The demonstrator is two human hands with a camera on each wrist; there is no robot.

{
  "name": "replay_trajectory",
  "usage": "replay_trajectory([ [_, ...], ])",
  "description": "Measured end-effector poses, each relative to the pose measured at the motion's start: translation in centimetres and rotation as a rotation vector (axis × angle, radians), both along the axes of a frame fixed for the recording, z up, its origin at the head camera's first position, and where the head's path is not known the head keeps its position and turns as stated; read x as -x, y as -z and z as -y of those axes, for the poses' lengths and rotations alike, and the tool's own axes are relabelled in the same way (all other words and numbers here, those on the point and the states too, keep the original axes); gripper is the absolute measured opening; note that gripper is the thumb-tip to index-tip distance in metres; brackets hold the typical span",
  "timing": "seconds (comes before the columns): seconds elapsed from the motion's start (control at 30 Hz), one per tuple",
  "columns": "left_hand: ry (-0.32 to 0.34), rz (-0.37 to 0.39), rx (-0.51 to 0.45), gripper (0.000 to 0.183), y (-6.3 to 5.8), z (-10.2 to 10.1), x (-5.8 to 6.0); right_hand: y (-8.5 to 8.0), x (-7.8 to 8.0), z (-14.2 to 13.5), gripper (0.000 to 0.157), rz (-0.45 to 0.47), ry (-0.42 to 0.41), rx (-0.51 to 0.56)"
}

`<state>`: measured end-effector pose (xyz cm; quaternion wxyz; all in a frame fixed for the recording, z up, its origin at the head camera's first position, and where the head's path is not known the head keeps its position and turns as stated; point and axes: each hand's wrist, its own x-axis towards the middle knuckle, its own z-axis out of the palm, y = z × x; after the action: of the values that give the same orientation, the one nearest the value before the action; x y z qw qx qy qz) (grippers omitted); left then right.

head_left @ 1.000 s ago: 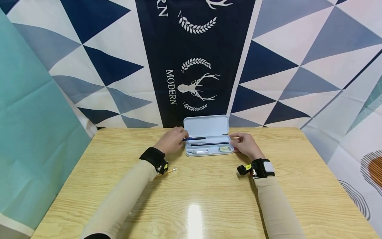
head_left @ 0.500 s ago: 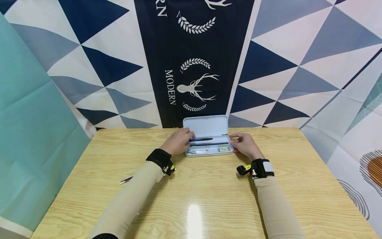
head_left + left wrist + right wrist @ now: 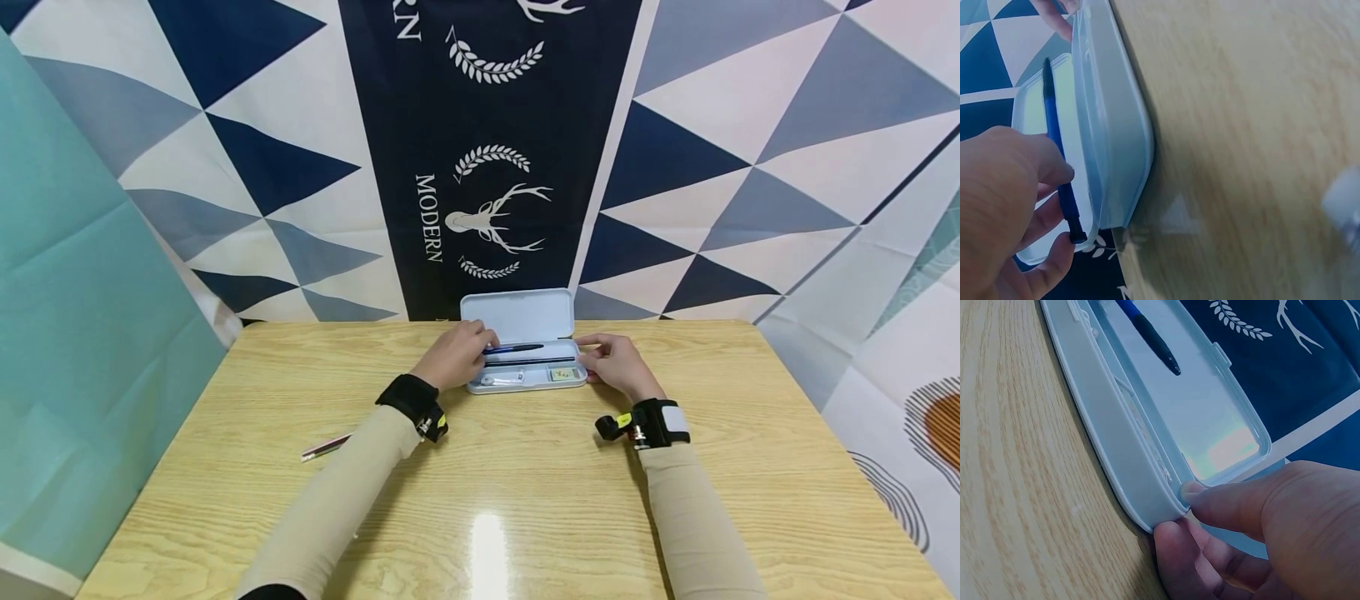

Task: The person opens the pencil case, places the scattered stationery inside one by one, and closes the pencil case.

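Observation:
A light-blue pencil case (image 3: 517, 315) stands with its lid up at the table's far edge. My left hand (image 3: 453, 354) pinches a blue pen (image 3: 1052, 119) with a dark grip, held above the case's left part. The pen points right and touches no visible part of the tray. My right hand (image 3: 618, 367) grips the case's right end, thumb inside the rim and fingers outside, as the right wrist view shows. Inside lie a dark pencil (image 3: 528, 362), a clear item (image 3: 506, 378) partly behind my left hand, and a small yellow-labelled piece (image 3: 562, 374).
A pencil-like stick (image 3: 324, 448) lies on the wooden table (image 3: 555, 483), partly covered by my left forearm. Behind the case hangs a patterned cloth (image 3: 495, 167). A blurred white object (image 3: 1342, 200) shows at the right edge of the left wrist view.
My left hand has moved right with the pen, farther over the case. The stick left of my forearm has come into sight, while the yellow pencil by the wrist is now hidden. My right hand stays put.

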<state>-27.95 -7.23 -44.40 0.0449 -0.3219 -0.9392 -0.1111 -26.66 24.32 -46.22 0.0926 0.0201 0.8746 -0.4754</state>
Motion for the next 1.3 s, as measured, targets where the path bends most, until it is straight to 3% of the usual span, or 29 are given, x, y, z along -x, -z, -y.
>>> replay_trajectory([
  [0.47, -0.026, -0.114, -0.141, 0.027, 0.9, -1.6, -0.3, 0.1, 0.1, -0.1, 0.044, -0.015, -0.003, 0.002],
  [0.7, -0.018, -0.105, -0.144, 0.026, 1.7, -2.3, -0.4, 0.2, 0.0, -0.2, 0.044, -0.009, -0.014, 0.006],
  [0.97, -0.024, -0.021, -0.129, 0.031, 2.0, -2.6, 0.0, 0.2, 0.1, -0.3, 0.045, -0.014, -0.024, -0.006],
  [1.1, -0.014, -0.053, -0.152, 0.031, 4.7, -2.2, 2.0, 0.2, 0.2, -0.4, 0.046, -0.01, -0.022, -0.01],
  [1.2, -0.025, -0.051, -0.154, 0.032, 4.8, -2.2, 2.1, 0.2, 0.2, -0.4, 0.046, -0.007, -0.021, -0.011],
  [1.23, -0.03, -0.038, -0.153, 0.033, 3.9, -2.3, 1.4, 0.2, 0.2, -0.4, 0.046, -0.007, -0.021, -0.011],
  [1.3, -0.044, -0.023, -0.144, 0.031, 3.3, -2.4, 1.0, 0.2, 0.2, -0.3, 0.045, -0.008, -0.018, -0.01],
])
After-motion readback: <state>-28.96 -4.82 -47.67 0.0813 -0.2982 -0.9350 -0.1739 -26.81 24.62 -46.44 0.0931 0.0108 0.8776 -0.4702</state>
